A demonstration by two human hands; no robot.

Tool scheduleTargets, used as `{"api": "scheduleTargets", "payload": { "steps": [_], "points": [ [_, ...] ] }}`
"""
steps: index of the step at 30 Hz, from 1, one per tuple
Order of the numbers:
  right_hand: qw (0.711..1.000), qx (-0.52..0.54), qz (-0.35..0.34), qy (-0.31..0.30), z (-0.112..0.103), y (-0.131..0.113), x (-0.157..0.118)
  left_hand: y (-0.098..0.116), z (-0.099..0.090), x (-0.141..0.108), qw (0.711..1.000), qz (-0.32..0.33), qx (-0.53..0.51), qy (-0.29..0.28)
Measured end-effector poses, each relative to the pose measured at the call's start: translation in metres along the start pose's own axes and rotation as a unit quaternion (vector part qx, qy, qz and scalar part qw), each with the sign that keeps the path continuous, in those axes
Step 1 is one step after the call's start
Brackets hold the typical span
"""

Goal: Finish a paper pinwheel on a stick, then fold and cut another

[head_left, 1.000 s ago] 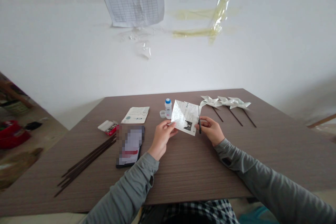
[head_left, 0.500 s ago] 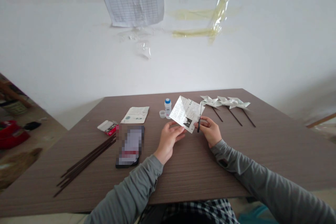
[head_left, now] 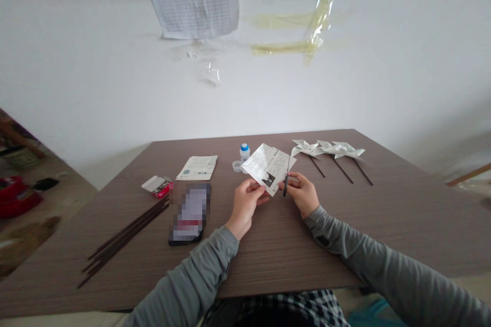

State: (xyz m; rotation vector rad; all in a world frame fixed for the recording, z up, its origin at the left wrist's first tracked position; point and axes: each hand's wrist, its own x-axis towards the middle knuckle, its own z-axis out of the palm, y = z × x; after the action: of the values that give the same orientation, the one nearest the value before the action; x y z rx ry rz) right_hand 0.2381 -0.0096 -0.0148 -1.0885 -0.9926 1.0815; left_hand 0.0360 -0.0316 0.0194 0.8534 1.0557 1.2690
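Observation:
A printed sheet of paper (head_left: 264, 163) with a small dark picture is held up over the table, tilted like a diamond. My left hand (head_left: 248, 204) pinches its lower left edge between thumb and fingers. In my right hand (head_left: 301, 193) is a pair of dark-handled scissors (head_left: 286, 184), fingers closed round the handles and blades pointing up at the paper's right side. Whether the blades are parted is too small to tell. Behind the paper's left corner stands a small white bottle with a blue cap (head_left: 244, 152).
Three paper pinwheels (head_left: 341, 149) on brown sticks lie at the back right. On the left are a phone (head_left: 191, 213), brown sticks (head_left: 126, 232), a red and white box (head_left: 158, 186) and more printed paper (head_left: 197, 167). A clear cap (head_left: 237, 166) sits by the bottle.
The paper has shifted slightly left and down. My right hand and the scissors have moved a little left, staying at the paper's right side. My left hand has hardly moved.

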Motion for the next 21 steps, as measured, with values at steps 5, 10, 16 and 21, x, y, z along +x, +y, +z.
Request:
{"api": "scheduleTargets", "payload": {
  "steps": [5, 10, 16, 21],
  "points": [
    [1.000, 0.003, -0.002, 0.004, 0.001, 0.001, 0.000, -0.001, 0.000, 0.001, 1.000, -0.011, 0.009, -0.007],
    [1.000, -0.009, -0.017, -0.001, -0.001, 0.003, 0.001, -0.001, 0.001, 0.001, 1.000, -0.005, 0.020, -0.002],
    [1.000, -0.021, -0.005, 0.001, -0.009, 0.003, 0.000, 0.003, -0.001, 0.001, 1.000, 0.006, 0.015, 0.016],
    [0.999, -0.033, -0.008, -0.004, -0.018, -0.001, 0.000, 0.006, -0.007, 0.005, 0.999, 0.025, 0.002, 0.043]
  ]
}}
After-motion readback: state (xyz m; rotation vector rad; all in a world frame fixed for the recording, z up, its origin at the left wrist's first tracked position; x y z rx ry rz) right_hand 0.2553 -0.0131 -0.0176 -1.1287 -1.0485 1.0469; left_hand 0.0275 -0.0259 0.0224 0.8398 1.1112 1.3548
